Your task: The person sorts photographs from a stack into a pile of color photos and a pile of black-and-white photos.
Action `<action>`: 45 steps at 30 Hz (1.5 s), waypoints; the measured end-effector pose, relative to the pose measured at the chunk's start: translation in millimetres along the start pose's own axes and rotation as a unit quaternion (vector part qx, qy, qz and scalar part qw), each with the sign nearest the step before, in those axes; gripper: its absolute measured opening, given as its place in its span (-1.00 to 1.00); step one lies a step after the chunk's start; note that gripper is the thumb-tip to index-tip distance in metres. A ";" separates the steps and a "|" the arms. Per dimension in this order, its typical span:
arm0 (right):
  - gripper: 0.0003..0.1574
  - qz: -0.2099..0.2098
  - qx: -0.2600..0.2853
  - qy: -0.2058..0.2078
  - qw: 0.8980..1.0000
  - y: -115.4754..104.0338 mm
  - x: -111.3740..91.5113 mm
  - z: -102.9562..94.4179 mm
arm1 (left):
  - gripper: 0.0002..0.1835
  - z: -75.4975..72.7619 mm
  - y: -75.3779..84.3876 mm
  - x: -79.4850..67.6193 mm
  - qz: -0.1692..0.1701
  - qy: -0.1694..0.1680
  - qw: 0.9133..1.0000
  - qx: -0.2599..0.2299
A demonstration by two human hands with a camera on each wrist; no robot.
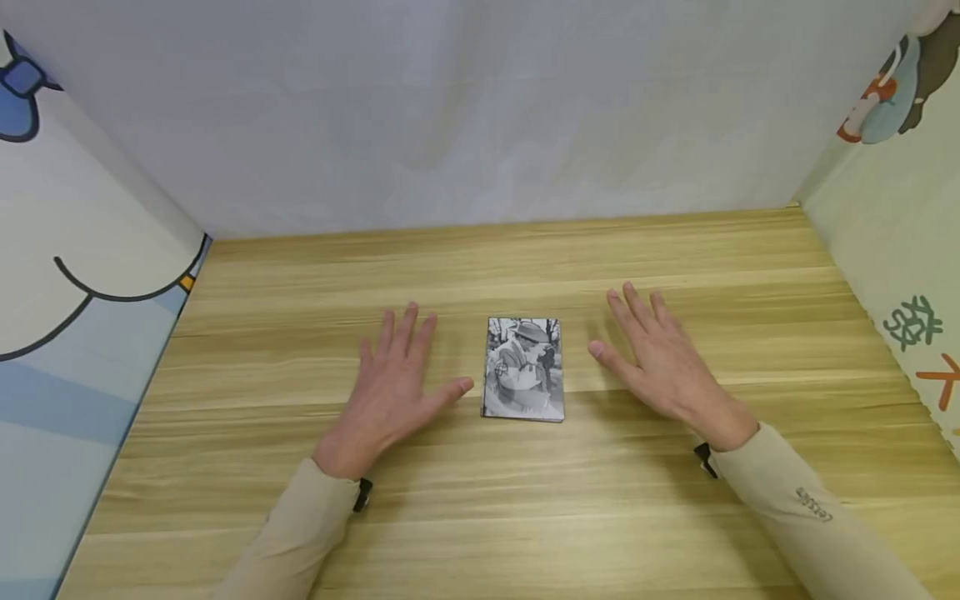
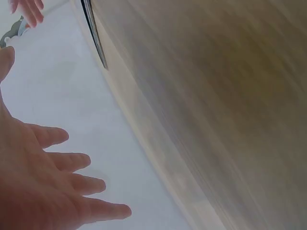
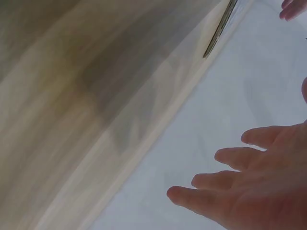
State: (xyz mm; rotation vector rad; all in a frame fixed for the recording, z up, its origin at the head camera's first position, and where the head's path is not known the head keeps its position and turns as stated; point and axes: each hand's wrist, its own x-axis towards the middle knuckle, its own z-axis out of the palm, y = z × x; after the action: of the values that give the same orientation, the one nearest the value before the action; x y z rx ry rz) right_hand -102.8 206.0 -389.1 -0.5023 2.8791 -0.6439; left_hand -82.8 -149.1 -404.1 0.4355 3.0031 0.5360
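B&W photo stack (image 1: 522, 369) flat on wood-grain tbl (image 1: 525, 517), L hand (image 1: 390, 396) nr 9 o'clock, fingers spread, released, R hand (image 1: 667, 367) nr 3 o'clock, ditto

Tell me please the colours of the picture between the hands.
The picture is black, white and grey, clearest in head view.

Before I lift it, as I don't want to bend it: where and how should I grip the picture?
The picture is probably best pinched by its long edges, left hand from the left, right hand from the right: it lies flat, those edges facing the hands.
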 end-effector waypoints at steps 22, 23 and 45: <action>-0.02 -0.006 0.119 0.002 0.993 -13.8 -0.9 9.3 | 0.01 4.7 28.2 1.0 0.006 0.008 0.991 -0.131; -0.02 -0.004 0.128 0.003 0.992 -14.6 -0.8 9.8 | 0.01 5.2 29.4 1.3 0.003 0.006 0.990 -0.140; -0.27 0.023 0.257 -0.024 0.966 -28.7 3.2 19.9 | -0.12 16.2 46.9 3.9 -0.071 -0.074 0.940 -0.327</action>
State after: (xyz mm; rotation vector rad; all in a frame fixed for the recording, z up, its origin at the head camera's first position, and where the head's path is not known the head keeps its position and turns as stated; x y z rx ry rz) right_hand -93.2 172.7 -394.6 -0.3631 2.5202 -1.2926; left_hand -72.4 -100.4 -403.0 0.1911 2.4766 1.3411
